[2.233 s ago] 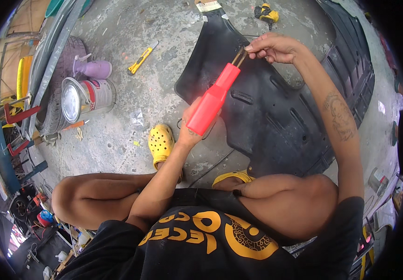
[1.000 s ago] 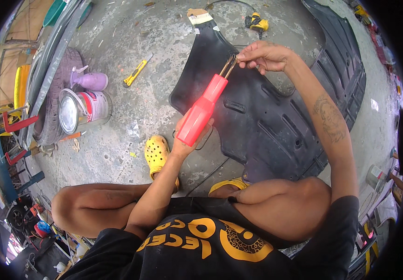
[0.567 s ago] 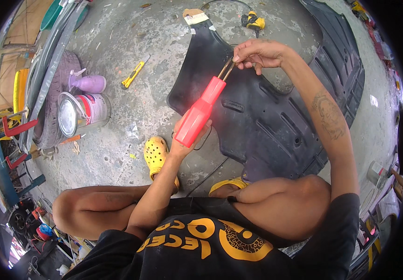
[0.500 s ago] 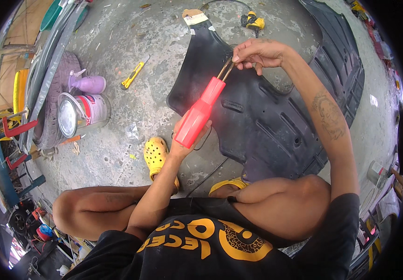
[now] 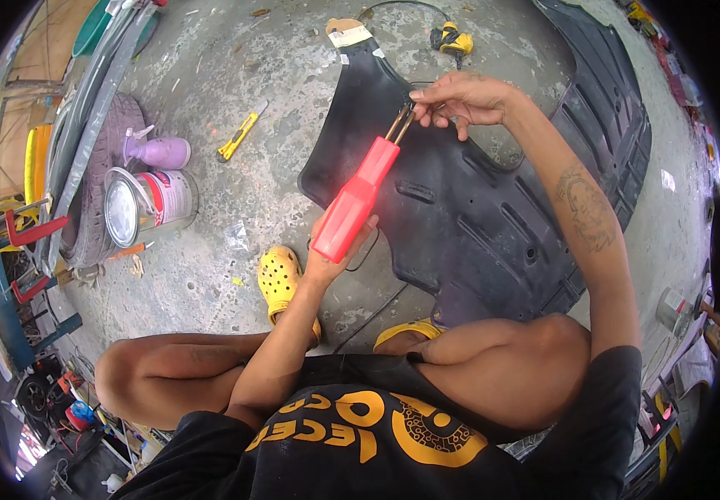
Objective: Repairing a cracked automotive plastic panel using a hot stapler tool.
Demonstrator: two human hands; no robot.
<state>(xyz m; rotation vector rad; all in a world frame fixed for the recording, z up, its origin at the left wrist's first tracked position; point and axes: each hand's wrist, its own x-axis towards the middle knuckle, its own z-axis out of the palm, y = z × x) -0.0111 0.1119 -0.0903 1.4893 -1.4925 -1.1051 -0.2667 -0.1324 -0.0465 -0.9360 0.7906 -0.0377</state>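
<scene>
My left hand [image 5: 323, 268] is closed round a red plastic tool [image 5: 357, 192] with two brass-coloured prongs [image 5: 398, 126] pointing up and away from me and a dark cord looping beside it. At the prong tips, my right hand [image 5: 451, 102] pinches with thumb and forefinger, the other fingers loosely curled; whatever small piece is between them is too small to make out. Beneath both hands a large moulded black plastic panel [image 5: 493, 242] lies on the concrete floor, with pale tape [image 5: 347, 33] on its far narrow end.
Yellow cutter [image 5: 240, 138], yellow power tool [image 5: 453, 38] and cable lie on the floor. At left are a purple spray bottle [image 5: 160, 152], metal can [image 5: 162, 202], tyre [image 5: 108, 112], long metal parts and red clamps [image 5: 31, 229]. My legs and yellow clogs [image 5: 278, 279] surround the near side.
The tool and both hands appear lower and further left than at first, as the whole view shifted. In the last half second my right fingertips have moved slightly at the prong tips.
</scene>
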